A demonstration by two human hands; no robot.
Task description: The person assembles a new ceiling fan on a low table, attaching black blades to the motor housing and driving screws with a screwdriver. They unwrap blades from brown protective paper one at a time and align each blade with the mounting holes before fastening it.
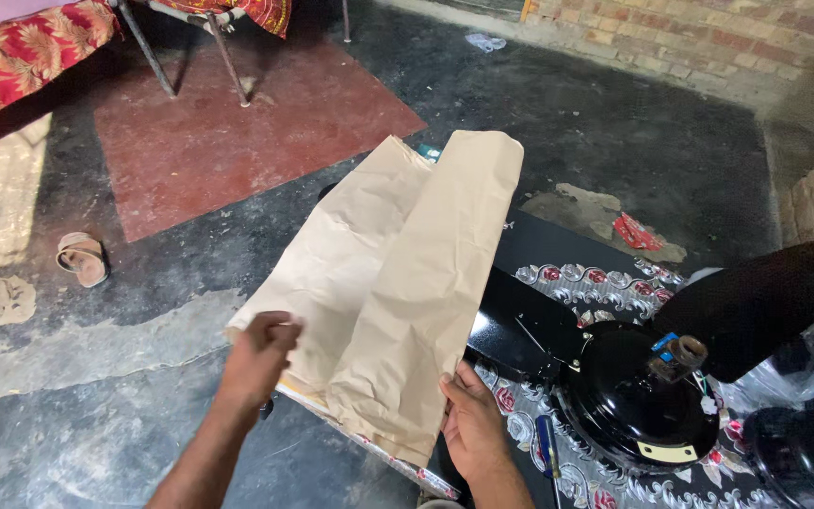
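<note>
Head view, looking down at a dark floor [539, 123]. Two brown paper sleeves [398, 283] side by side over black fan blades — long axis running from the near hands up and away toward the brick wall [708, 42], tilted slightly right, far ends pointing at the red floor patch [237, 132]. Left hand [261, 353] closed over the near edge of the left sleeve, fingers curled around it. Right hand [468, 424] half open, thumb and fingers pressed against the near right corner of the right sleeve — touching, though a full grip cannot be made out. Just right of the sleeves, the black fan motor [638, 396] on a flowered cloth [595, 283], another bare blade [765, 302] reaching right. A sandal [82, 256] well apart on the left.
</note>
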